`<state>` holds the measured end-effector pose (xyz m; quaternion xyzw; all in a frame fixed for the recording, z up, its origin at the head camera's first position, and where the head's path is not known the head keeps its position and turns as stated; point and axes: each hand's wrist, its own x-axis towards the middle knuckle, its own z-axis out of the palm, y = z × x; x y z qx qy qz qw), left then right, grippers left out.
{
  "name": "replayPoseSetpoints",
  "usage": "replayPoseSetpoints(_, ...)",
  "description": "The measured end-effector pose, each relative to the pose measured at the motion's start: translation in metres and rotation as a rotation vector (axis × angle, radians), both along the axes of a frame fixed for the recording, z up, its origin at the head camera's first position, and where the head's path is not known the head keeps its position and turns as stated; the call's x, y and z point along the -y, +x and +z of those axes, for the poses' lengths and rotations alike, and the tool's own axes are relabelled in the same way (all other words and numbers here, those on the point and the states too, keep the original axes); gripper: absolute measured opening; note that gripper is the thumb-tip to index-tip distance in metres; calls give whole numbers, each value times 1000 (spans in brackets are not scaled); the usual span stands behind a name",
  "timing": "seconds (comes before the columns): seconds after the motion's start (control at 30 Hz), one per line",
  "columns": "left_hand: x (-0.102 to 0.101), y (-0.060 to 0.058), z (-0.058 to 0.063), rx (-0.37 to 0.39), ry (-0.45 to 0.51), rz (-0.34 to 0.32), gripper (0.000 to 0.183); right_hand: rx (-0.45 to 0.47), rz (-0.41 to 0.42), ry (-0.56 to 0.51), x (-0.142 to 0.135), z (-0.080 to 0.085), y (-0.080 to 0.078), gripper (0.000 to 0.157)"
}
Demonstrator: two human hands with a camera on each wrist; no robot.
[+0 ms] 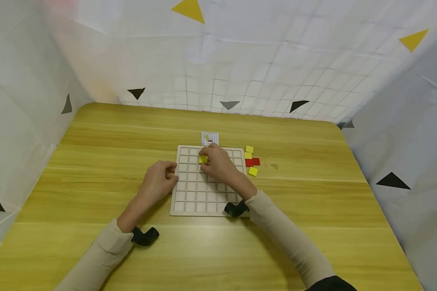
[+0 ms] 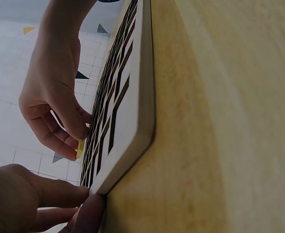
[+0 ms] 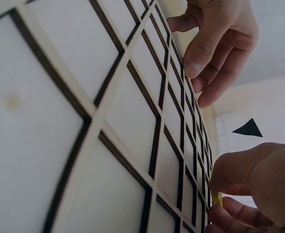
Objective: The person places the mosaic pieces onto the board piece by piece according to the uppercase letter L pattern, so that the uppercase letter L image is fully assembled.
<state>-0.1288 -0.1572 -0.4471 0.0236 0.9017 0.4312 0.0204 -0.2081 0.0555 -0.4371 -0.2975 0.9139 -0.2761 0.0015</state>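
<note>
A pale wooden grid board (image 1: 190,206) with square cells lies on the table. My right hand (image 1: 221,165) is over its upper middle, pinching a small yellow square tile (image 1: 202,159) between thumb and fingers. In the right wrist view, the tile (image 3: 217,198) stands tilted close to the grid. My left hand (image 1: 155,180) grips the board's left edge; the left wrist view shows its thumb and index finger at the rim near a corner. Just beyond the board's far edge lies a small printed card (image 1: 205,138) showing a grid with coloured squares, partly behind my right fingers.
Right of the board lie loose yellow tiles (image 1: 253,171) and red tiles (image 1: 255,161), some touching its edge. The wooden table (image 1: 313,226) ends at white sheet walls (image 1: 149,60) marked with triangles. A black wrist device (image 1: 236,209) overhangs the board's near right corner.
</note>
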Motion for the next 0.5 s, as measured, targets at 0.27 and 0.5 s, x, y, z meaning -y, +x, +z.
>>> replayPoseSetpoints(0.27, -1, 0, 0, 5, -3, 1, 41, 20, -10, 38, 3, -3, -3, 30)
replayPoseSetpoints(0.5, 0, 0, 0, 8, -8, 7, 40, 44, -8, 52, 4, -3, -7, 29)
